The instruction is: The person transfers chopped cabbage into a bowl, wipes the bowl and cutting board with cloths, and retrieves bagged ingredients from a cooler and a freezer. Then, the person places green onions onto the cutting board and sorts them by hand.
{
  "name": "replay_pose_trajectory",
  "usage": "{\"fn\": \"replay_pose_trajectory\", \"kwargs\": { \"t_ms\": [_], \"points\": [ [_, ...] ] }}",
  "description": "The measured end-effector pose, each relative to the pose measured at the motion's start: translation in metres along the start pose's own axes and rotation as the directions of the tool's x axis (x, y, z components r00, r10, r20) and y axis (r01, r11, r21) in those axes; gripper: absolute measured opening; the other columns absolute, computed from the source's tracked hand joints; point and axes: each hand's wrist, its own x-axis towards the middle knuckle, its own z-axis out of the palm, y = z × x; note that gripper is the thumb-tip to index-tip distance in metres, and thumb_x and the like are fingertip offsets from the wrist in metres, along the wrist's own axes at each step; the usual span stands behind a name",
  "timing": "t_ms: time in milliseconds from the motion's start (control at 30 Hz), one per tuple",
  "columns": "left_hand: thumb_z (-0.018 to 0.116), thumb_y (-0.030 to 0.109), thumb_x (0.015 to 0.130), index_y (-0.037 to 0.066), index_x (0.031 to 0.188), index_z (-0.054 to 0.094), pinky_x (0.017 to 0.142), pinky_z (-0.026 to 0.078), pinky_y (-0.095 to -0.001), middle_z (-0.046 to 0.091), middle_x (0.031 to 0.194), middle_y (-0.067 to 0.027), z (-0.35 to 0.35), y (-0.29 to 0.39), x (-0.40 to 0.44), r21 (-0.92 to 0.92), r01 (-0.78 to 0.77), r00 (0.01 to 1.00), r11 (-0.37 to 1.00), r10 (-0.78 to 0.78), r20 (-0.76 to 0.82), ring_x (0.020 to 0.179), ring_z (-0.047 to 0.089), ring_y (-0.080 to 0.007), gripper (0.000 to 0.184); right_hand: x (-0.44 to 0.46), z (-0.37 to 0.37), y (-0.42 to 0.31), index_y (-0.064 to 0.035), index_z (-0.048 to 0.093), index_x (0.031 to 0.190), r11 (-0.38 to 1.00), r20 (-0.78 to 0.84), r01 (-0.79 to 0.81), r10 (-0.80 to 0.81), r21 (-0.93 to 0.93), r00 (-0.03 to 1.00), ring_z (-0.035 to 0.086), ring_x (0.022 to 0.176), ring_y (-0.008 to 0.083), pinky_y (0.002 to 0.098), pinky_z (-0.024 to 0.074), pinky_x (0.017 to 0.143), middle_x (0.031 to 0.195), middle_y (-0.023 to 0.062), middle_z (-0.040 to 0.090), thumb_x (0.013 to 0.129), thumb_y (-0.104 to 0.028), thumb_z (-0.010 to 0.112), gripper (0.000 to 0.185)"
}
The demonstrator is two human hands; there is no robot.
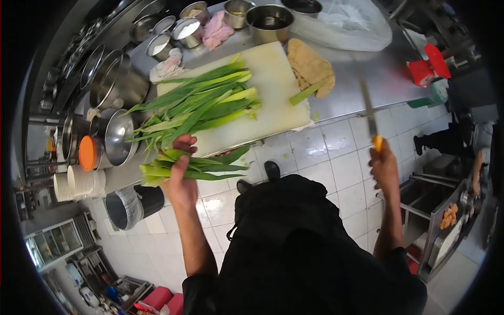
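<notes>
My left hand (181, 178) is closed around a bunch of cut leek greens (210, 169), held in front of the counter's near edge. My right hand (386, 165) grips a knife (368, 107) by its yellow handle, off to the right over the floor, blade pointing away from me. On the white cutting board (275, 73) lies a pile of long leek leaves (210, 100), their pale ends to the right. One short green piece (307, 93) rests at the board's right edge, partly over a tan cloth (310, 65).
Steel pots (269, 23) and small containers of white powder (187, 30) line the counter's back. Steel bowls (122, 137) and an orange lid (88, 153) stand left. A lined bin (124, 209) sits below. At right are a red scale (428, 65) and another person's arm (477, 173).
</notes>
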Motion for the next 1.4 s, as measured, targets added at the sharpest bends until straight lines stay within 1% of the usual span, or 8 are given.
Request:
{"fn": "replay_pose_trajectory", "kwargs": {
  "t_ms": [67,300,433,600,667,833,933,1400],
  "points": [
    [0.063,0.002,0.08,-0.002,0.113,0.049,0.077,0.049,-0.035,0.06,0.092,-0.0148,-0.011,0.018,-0.002,0.127,-0.022,0.998,0.992,0.029,-0.054,0.081,0.06,-0.0233,0.036,0.062,0.011,0.061,-0.0022,0.042,0.136,0.916,-0.254,0.292,-0.362,-0.275,0.897,0.064,0.086,0.0484,0.0511,0.051,0.075,0.092,0.0287,0.067,0.092,-0.013,0.053,0.047],
    [0.081,0.002,0.072,0.003,0.087,0.061,0.057,0.042,-0.0228,0.058,0.077,0.0026,-0.005,0.034,0.004,0.543,0.152,0.971,0.826,-0.023,-0.238,0.063,0.051,-0.0076,0.025,0.202,0.068,0.046,0.0001,0.042,0.136,0.908,-0.282,0.296,-0.38,-0.297,0.881,0.06,0.1,0.0473,0.0513,0.0486,0.085,0.105,0.0341,0.062,0.088,-0.012,0.051,0.05],
    [0.08,0.008,0.074,0.002,0.086,0.065,0.059,0.043,-0.0245,0.061,0.075,0.0016,0.014,0.025,0.01,0.768,0.089,0.995,0.635,-0.024,-0.096,0.064,0.052,-0.0079,0.019,0.216,0.078,0.008,-0.0033,0.05,0.132,0.861,-0.276,0.297,-0.429,-0.413,0.86,0.059,0.096,0.0487,0.0505,0.0469,0.088,0.108,0.0306,0.059,0.085,-0.012,0.058,0.049],
    [0.072,-0.001,0.064,0.003,0.101,0.068,0.068,0.055,-0.0399,0.068,0.091,-0.0154,0.023,-0.03,0.019,0.842,-0.453,0.891,0.292,0.182,0.416,0.074,0.068,-0.0314,0.038,0.164,0.099,-0.059,-0.0061,0.062,0.119,0.495,-0.142,0.771,-0.865,-0.4,0.482,0.056,0.1,0.0418,0.0465,0.0471,0.089,0.112,0.02,0.059,0.075,0.001,0.064,0.045],
    [0.07,0.0,0.06,0.006,0.106,0.067,0.068,0.055,-0.0424,0.065,0.095,-0.0131,0.042,-0.053,0.022,0.893,-0.42,0.906,0.164,0.009,0.424,0.075,0.067,-0.0347,0.046,0.152,0.117,-0.074,-0.0065,0.064,0.115,0.35,-0.066,0.84,-0.932,-0.415,0.355,0.054,0.102,0.0387,0.0451,0.0473,0.087,0.113,0.0157,0.059,0.073,0.003,0.065,0.043],
    [0.063,0.0,0.068,0.003,0.109,0.066,0.065,0.055,-0.0424,0.061,0.102,-0.0118,0.058,-0.111,0.06,0.857,-0.491,0.85,-0.157,0.131,0.511,0.068,0.066,-0.0338,0.041,0.174,0.138,-0.072,-0.0058,0.07,0.098,0.267,-0.003,0.901,-0.959,-0.342,0.283,0.056,0.094,0.0336,0.0426,0.0471,0.082,0.105,0.0112,0.062,0.072,0.004,0.065,0.028],
    [0.058,0.004,0.076,0.001,0.091,0.064,0.062,0.053,-0.0405,0.06,0.092,-0.0117,0.057,-0.114,0.069,0.846,-0.486,0.841,-0.219,0.147,0.521,0.065,0.066,-0.0276,0.017,0.163,0.128,-0.073,-0.0032,0.07,0.094,0.298,-0.118,0.907,-0.954,-0.299,0.274,0.056,0.088,0.0334,0.0411,0.047,0.08,0.095,0.0118,0.064,0.074,0.004,0.063,0.023],
    [0.066,0.002,0.07,0.003,0.109,0.066,0.073,0.055,-0.0437,0.06,0.117,-0.015,0.064,-0.116,0.086,0.844,-0.534,0.844,-0.052,0.018,0.535,0.076,0.068,-0.033,0.04,0.193,0.097,-0.106,-0.0013,0.068,0.105,0.51,-0.29,0.715,-0.86,-0.478,0.419,0.059,0.087,0.0372,0.0451,0.0475,0.078,0.087,0.0184,0.064,0.08,-0.009,0.067,0.027]
  ]
}}
